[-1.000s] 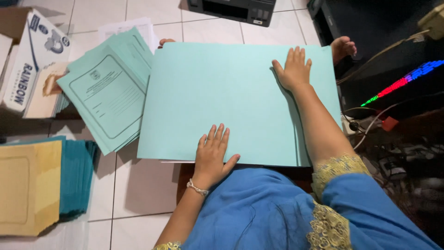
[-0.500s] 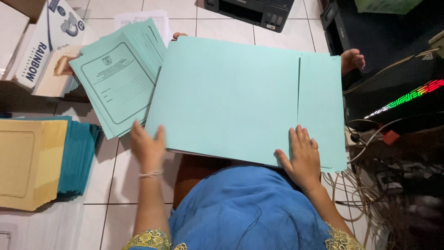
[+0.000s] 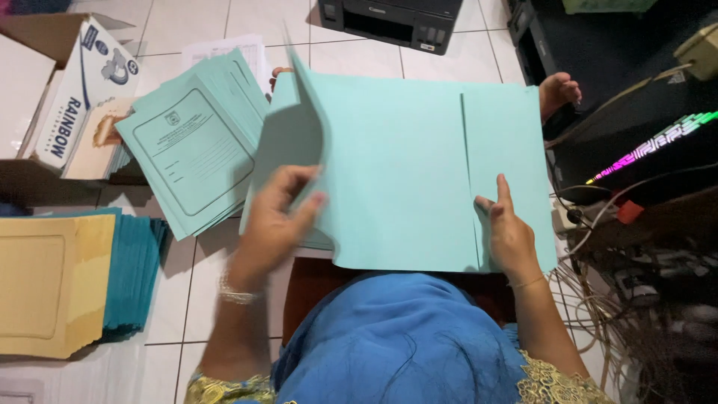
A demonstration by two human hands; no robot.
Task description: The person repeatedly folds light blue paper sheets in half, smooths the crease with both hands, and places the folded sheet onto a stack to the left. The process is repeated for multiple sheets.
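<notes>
A large light-green paper folder (image 3: 396, 164) lies across my lap, with a narrow flap folded over along its right side. My left hand (image 3: 275, 217) grips the folder's left edge and has it lifted and curling over toward the middle. My right hand (image 3: 508, 228) rests flat on the flap near the lower right corner, fingers pointing up. A fanned stack of printed light-green folders (image 3: 187, 146) lies on the tiled floor just left of it.
A pile of yellow and dark teal folders (image 3: 67, 280) sits at the left. An open cardboard box (image 3: 67, 97) stands at the upper left, a black printer (image 3: 393, 21) at the top. A lit keyboard (image 3: 651, 146) and tangled cables (image 3: 621, 269) fill the right. Bare toes (image 3: 559, 88) show beyond the folder.
My left hand has gone from the folder's lower left corner to gripping its left edge, lifting that side up and over. My right hand shifted slightly up along the flap.
</notes>
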